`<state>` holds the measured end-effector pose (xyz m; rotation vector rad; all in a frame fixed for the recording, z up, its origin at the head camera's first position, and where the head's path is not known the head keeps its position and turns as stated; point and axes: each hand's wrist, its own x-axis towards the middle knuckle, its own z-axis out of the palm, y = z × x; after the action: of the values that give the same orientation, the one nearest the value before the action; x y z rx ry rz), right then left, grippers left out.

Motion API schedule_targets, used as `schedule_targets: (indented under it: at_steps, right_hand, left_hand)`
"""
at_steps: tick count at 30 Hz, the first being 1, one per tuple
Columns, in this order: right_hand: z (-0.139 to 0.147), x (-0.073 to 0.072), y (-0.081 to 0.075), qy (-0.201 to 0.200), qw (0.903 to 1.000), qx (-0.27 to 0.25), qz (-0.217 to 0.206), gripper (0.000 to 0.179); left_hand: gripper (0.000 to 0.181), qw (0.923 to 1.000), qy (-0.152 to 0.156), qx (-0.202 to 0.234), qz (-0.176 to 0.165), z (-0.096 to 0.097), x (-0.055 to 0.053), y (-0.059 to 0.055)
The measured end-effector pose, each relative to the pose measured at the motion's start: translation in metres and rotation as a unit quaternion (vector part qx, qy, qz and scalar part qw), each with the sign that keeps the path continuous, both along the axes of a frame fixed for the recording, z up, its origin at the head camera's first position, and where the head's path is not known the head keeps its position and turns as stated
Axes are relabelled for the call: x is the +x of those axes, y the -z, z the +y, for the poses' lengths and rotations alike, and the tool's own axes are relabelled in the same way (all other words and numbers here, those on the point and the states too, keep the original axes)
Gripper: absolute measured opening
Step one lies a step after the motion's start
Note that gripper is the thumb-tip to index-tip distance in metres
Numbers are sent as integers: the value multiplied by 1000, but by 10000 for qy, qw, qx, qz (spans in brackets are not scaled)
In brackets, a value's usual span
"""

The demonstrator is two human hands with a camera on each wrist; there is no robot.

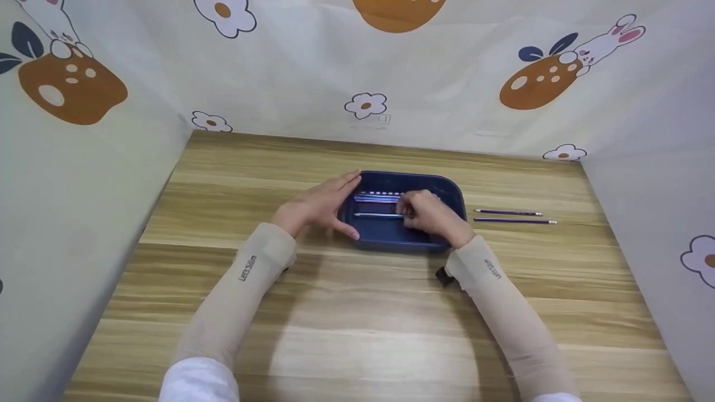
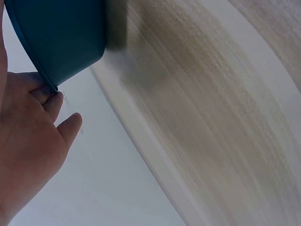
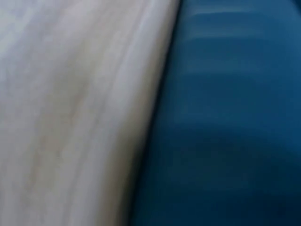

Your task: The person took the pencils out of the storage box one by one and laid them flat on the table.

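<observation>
A dark blue rectangular box without a lid lies on the table. My left hand rests against its left end, fingers and thumb spread along the rim; in the left wrist view the left hand has fingertips touching the rim of the blue box. Inside the box, my right hand has curled fingers at the right end of a slim pencil; the fingertips are partly hidden. Behind it lie several blue and purple pencils. The right wrist view is blurred, showing the blue box wall.
Two dark purple pencils, a rear one and a front one, lie on the wooden table right of the box. A patterned cloth rises behind and at both sides of the table.
</observation>
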<state>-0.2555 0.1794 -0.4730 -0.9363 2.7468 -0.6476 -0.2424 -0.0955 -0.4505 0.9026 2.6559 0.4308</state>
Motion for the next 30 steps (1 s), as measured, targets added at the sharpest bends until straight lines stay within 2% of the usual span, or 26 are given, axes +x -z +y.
schedule_targets:
  at_steps: [3,9,15,22,30]
  right_hand:
    - [3,3,-6,-38,9999,-96,-63,13]
    - [10,8,-22,-170,9996,-212,90,14]
    - [17,15,-39,-330,9987,-292,260,14]
    - [29,22,-50,-435,9977,-489,164,16]
    - [54,31,-58,-267,9978,-562,208,18]
  left_hand:
    - [131,10000,17,35,1,1,1,0]
    - [130,9998,153,112,110,1,2,-1]
    - [130,10000,59,-12,52,0,1,-2]
    - [131,10000,-17,-39,-15,-1,1,-2]
    - [129,10000,-17,-31,-30,0,1,-1]
